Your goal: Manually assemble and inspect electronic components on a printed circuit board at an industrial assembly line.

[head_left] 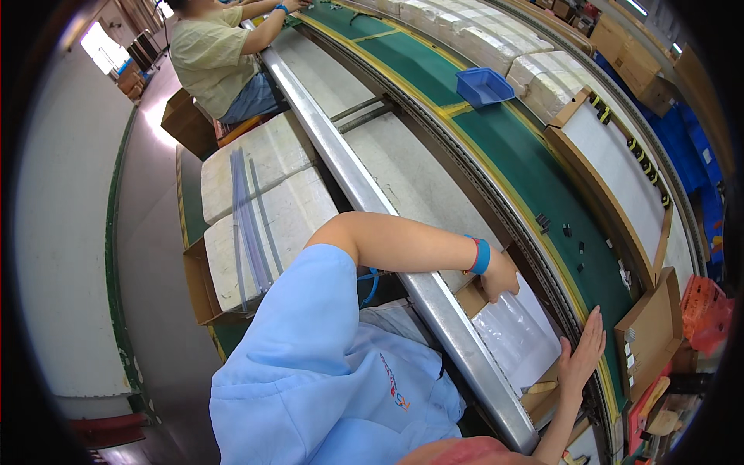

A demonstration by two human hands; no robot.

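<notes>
My left hand (500,280), with a blue wristband, is closed at the far edge of a clear plastic bag (504,329). Its fingers curl down and partly hide the grip. A white sheet (540,329) lies with the bag, in the gap between the metal rail and the conveyor. My right hand (583,358) is open, fingers stretched out along the conveyor's near edge, holding nothing. Close to its wrist lies a tool with a wooden-looking handle (540,387). Small black parts (568,231) are scattered on the green conveyor belt (527,167) beyond my hands.
The metal rail (364,186) runs between my body and the conveyor. A blue bin (484,87) sits on the belt. At right are a large shallow carton (612,186), a smaller open carton (655,333) and red plastic bags (707,314). A co-worker (209,58) sits at far left.
</notes>
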